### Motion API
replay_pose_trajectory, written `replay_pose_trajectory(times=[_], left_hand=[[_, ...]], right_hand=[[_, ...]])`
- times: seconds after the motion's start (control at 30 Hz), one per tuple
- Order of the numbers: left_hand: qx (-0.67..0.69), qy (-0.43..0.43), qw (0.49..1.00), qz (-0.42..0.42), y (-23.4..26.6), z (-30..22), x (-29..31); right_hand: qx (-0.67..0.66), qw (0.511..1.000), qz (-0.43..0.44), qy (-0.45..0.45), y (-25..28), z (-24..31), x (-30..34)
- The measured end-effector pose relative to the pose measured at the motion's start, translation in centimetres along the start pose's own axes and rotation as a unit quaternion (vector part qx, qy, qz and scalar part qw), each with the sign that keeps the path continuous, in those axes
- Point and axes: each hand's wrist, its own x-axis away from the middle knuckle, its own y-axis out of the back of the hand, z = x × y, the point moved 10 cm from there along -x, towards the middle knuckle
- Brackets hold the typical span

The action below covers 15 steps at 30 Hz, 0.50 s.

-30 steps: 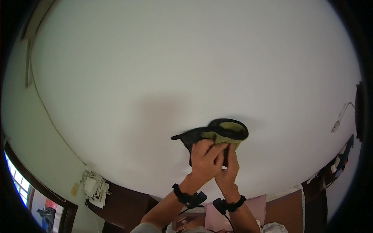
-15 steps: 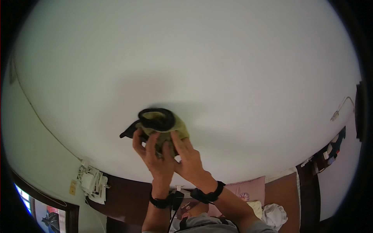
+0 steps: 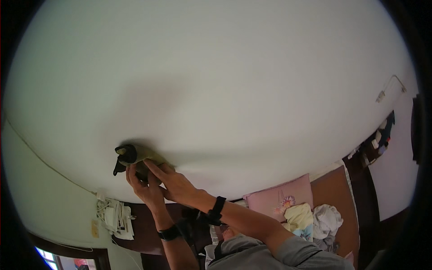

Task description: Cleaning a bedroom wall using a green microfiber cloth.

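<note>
Both my hands grip a rolled, yellow-green fabric piece (image 3: 152, 155) with black trim, held up against or close to the white wall (image 3: 252, 90). Its black-edged opening points to the upper left, and a dark flap hangs beside it. From below, my left hand (image 3: 146, 191) curls its fingers around the near side. My right hand (image 3: 176, 185) presses on its right side, thumb and fingers closed on the fabric. The two hands touch at the wrist side, and part of the piece is hidden behind the fingers. What kind of item it is, I cannot tell.
Below the wall, a bed holds a pink pillow (image 3: 294, 194), a yellow cloth (image 3: 298, 217) and a crumpled white cloth (image 3: 327, 218). Cables and papers (image 3: 118, 218) lie at the left. A shelf with small items (image 3: 375, 143) and a hanging cable (image 3: 389, 87) are at the right.
My hands and the fabric piece have moved left and a little down in the view. The piece is turned more to the left, its opening looking smaller.
</note>
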Motion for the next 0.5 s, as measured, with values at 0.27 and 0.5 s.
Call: replay_pose_trajectory(times=[0.27, 0.5], left_hand=[[0.132, 0.029, 0.987, 0.081, -2.9, 1.7, 3.4], [0.123, 0.031, 0.973, 0.194, -9.6, -1.1, 9.3]], right_hand=[[0.006, 0.997, -0.055, -0.058, 3.0, -1.2, 4.1], [0.086, 0.976, -0.162, -0.117, 10.3, -3.6, 10.4]])
